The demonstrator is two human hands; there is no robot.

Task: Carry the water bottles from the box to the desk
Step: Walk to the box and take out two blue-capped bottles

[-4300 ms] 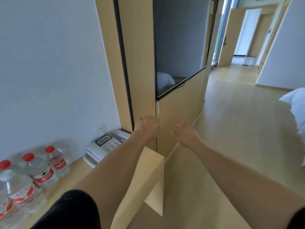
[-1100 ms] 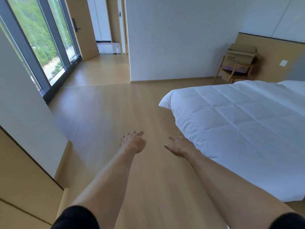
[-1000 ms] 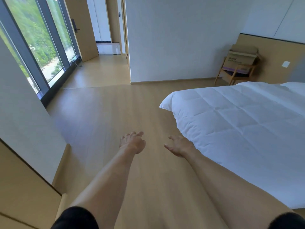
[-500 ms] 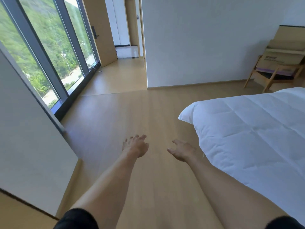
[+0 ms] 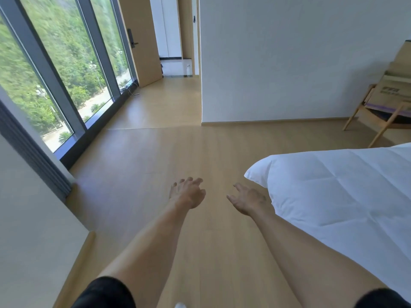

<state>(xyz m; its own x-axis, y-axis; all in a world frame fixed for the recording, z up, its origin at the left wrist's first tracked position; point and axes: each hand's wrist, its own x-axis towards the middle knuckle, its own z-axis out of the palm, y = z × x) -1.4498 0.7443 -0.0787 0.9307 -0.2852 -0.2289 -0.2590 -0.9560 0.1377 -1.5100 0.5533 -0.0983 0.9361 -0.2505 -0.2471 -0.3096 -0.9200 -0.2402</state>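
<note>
A brown cardboard box [image 5: 394,91] sits on a wooden chair [image 5: 378,121] at the far right, against the wall, partly cut off by the frame edge. No water bottles and no desk are in view. My left hand [image 5: 188,193] and my right hand [image 5: 248,200] are stretched out in front of me over the wooden floor, both empty with fingers relaxed. The box is several steps away, ahead and to the right of my hands.
A bed with a white duvet [image 5: 347,196] fills the right side, its corner close to my right hand. Tall windows [image 5: 55,74] run along the left. A white wall [image 5: 289,63] stands ahead, with a hallway and door [image 5: 144,41] to its left.
I turned away from the desk with the bottles and phone. Over the last second the view swung left and moved forward; the box and chair slid to the right edge. Hands stayed empty.
</note>
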